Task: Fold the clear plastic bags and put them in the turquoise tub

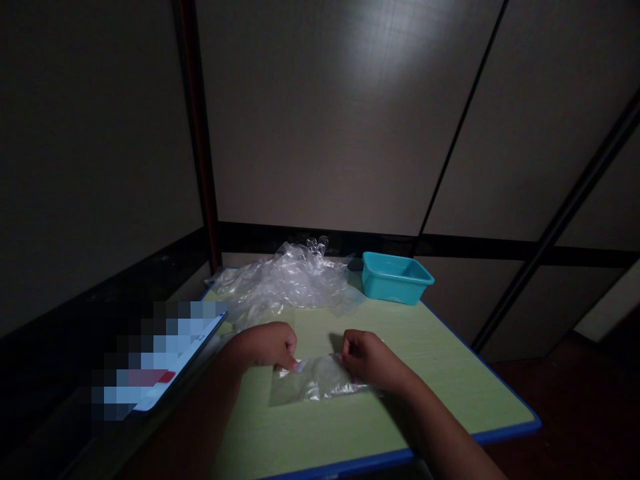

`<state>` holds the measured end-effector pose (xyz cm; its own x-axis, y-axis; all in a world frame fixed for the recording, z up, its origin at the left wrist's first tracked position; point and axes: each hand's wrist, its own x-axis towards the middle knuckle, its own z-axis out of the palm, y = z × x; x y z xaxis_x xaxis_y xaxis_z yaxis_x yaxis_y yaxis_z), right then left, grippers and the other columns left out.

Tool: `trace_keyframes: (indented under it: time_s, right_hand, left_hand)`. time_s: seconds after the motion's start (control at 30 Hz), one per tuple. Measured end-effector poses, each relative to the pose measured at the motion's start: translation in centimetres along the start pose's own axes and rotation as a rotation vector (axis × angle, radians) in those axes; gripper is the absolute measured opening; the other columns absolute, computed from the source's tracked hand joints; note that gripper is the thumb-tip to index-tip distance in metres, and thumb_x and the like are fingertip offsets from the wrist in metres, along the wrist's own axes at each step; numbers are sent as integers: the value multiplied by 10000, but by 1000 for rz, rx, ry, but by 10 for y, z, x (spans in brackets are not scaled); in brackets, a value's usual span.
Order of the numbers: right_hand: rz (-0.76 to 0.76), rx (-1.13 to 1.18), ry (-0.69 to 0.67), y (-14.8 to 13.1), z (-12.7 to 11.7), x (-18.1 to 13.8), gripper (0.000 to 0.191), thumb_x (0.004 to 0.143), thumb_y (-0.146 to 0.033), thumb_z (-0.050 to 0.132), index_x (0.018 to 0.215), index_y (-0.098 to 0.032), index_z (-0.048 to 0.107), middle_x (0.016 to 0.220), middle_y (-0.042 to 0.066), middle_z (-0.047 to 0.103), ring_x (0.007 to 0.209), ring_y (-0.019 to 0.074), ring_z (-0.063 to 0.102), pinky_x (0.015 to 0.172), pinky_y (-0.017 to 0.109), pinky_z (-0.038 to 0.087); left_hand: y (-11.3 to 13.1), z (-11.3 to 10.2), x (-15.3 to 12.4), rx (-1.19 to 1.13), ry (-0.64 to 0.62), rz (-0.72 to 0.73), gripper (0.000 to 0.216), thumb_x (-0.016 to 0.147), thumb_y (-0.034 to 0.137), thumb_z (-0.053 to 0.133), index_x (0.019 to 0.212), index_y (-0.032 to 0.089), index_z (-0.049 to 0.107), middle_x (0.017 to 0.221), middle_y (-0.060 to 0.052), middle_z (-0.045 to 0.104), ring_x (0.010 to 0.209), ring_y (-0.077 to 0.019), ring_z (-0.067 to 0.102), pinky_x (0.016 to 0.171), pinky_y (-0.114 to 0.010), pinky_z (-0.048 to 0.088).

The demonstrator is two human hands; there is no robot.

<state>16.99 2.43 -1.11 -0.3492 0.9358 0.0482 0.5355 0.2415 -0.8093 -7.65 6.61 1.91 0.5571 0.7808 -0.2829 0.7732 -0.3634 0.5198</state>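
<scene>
A clear plastic bag (316,385) lies flat on the green table in front of me, wrinkled and shiny. My left hand (274,343) is at its upper left corner, fingers curled and the thumb pressed against the plastic. On the bag's right part, my right hand (369,357) is closed in a pinch at the upper edge. Behind both hands spreads a heap of crumpled clear plastic bags (300,277). What lies beneath my curled fingers is hidden.
A turquoise plastic basket (395,288) stands at the table's back right. To the left leans a tablet-like screen (193,357), partly blurred out. The green table (450,373) has a blue edge, and panelled walls (325,133) rise behind it.
</scene>
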Motion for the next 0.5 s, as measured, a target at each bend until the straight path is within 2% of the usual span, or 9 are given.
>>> trace_keyframes:
  time_s: [0.13, 0.5]
  right_hand:
    - [16, -5, 9, -1, 1, 0, 160, 735, -172, 568, 656, -209, 434, 489, -75, 482, 417, 99, 528, 395, 177, 323]
    - [20, -69, 29, 4, 1, 2, 151, 741, -168, 563, 667, -210, 439, 461, -76, 501, 413, 89, 507, 405, 179, 277]
  left_hand:
    - [1, 1, 0, 21, 24, -21, 174, 565, 342, 655, 619, 190, 590, 611, 21, 594, 603, -159, 536, 479, -219, 309]
    - [2, 3, 0, 29, 10, -117, 205, 591, 347, 641, 543, 178, 535, 479, 12, 560, 430, -141, 488, 431, -233, 313]
